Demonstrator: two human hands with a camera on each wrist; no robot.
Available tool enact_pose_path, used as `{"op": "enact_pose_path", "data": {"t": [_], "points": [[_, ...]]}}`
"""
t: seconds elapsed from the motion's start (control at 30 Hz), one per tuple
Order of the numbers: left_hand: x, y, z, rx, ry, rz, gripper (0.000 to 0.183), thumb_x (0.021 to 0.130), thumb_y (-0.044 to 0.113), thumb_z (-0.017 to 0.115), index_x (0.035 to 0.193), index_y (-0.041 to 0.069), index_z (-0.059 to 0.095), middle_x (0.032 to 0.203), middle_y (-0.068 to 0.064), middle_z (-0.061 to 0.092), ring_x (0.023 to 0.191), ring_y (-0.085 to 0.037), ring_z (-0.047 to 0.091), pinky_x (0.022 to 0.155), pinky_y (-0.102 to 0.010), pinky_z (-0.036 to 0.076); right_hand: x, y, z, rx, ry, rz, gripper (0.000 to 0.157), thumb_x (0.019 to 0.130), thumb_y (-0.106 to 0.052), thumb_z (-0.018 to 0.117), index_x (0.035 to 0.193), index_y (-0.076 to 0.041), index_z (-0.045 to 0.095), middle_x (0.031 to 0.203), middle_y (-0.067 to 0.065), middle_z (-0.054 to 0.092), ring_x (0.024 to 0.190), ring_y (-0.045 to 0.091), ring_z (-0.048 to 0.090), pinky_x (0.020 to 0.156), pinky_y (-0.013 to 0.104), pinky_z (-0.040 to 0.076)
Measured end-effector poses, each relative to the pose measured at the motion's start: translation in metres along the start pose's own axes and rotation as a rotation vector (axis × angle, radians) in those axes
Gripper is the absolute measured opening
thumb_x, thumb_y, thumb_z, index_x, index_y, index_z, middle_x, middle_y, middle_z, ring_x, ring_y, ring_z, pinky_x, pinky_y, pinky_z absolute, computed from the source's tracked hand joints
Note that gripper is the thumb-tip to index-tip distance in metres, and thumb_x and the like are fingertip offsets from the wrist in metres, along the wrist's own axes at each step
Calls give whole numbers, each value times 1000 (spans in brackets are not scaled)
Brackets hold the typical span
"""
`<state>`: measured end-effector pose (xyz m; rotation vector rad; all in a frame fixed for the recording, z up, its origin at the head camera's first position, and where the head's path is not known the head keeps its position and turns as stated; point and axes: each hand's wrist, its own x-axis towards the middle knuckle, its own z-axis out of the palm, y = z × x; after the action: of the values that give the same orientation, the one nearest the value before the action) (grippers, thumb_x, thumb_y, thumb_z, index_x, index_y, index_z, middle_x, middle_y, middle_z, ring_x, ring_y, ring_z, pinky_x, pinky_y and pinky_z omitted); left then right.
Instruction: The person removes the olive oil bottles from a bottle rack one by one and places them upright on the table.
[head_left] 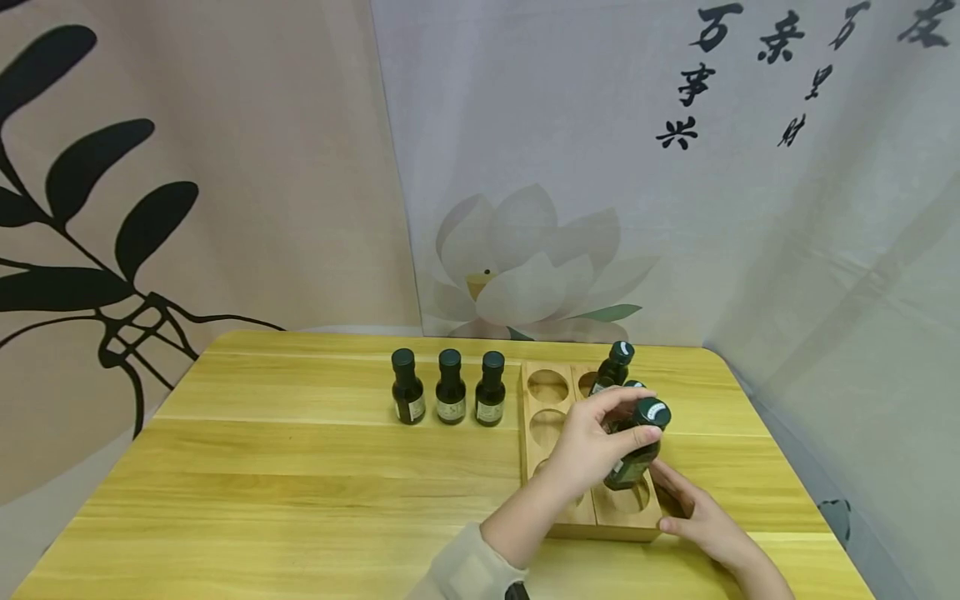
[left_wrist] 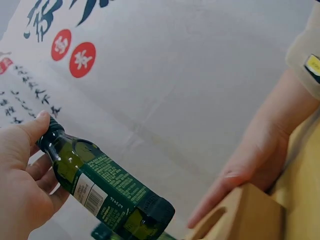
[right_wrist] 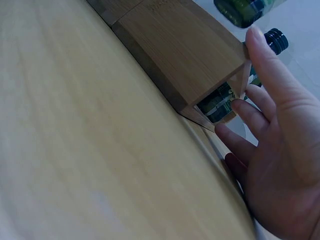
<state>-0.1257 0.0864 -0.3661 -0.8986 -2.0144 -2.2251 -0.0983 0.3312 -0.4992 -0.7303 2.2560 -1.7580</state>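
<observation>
My left hand [head_left: 588, 446] pinches a small dark green glass bottle [head_left: 633, 458] at its neck, thumb on one side and fingers on the other. The bottle hangs tilted above the near right hole of a wooden bottle rack [head_left: 576, 532]; its barcode label [left_wrist: 90, 192] shows in the left wrist view. My right hand [head_left: 701, 517] rests against the rack's right side with fingers extended, thumb by the near corner. Another bottle [head_left: 615, 367] stands in the rack's far right part, and one more cap [head_left: 633, 384] shows behind my left hand.
Three similar bottles, a left one [head_left: 408, 387], a middle one [head_left: 451, 387] and a right one [head_left: 490, 390], stand in a row on the wooden table [head_left: 262, 467], left of the rack. A printed cloth [head_left: 300, 167] hangs behind the table.
</observation>
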Motion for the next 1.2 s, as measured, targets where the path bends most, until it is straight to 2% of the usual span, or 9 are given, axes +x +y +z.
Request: {"op": "enact_pose_path", "data": {"t": [0.17,0.3,0.53,0.7,1.0,1.2], "points": [[6,12,-10,6,12,28,35,85,11,73,120,10,66,102,-1,66,90,-6,61,76,-27,53,1,2,0,27,-26,-31,74,92,-6,64,151,2,19,148,-13,33,132,0,33,101,14,29],[9,20,-21,21,21,65,35,86,9,72,120,9,65,101,-2,67,89,-8,61,76,-28,54,2,6,-2,37,-42,-50,74,93,-10,63,152,-3,19,152,-8,30,134,2,31,103,15,28],[12,39,-44,-1,52,107,37,86,6,72,122,5,65,107,-8,66,92,-11,62,75,-33,54,2,9,-2,41,-41,-75,76,93,-13,64,152,-2,19,154,-3,27,135,3,30,104,15,26],[13,49,-61,43,92,128,37,84,4,73,120,5,65,112,-7,64,95,-12,62,78,-36,54,1,11,-2,15,-39,-64,75,94,-14,64,153,-5,19,155,-5,26,134,2,30,103,15,26],[7,55,-88,50,139,138,36,85,1,72,120,2,65,115,-8,62,98,-20,63,78,-40,54,0,11,-2,-3,-28,-62,76,93,-16,65,153,-6,20,155,-8,25,135,1,29,103,14,24],[1,58,-106,60,167,118,37,85,2,71,121,3,65,109,-10,64,96,-23,64,74,-33,55,1,10,-1,10,-24,-70,76,93,-15,65,152,-3,20,154,-7,26,134,2,29,103,14,24]]}}
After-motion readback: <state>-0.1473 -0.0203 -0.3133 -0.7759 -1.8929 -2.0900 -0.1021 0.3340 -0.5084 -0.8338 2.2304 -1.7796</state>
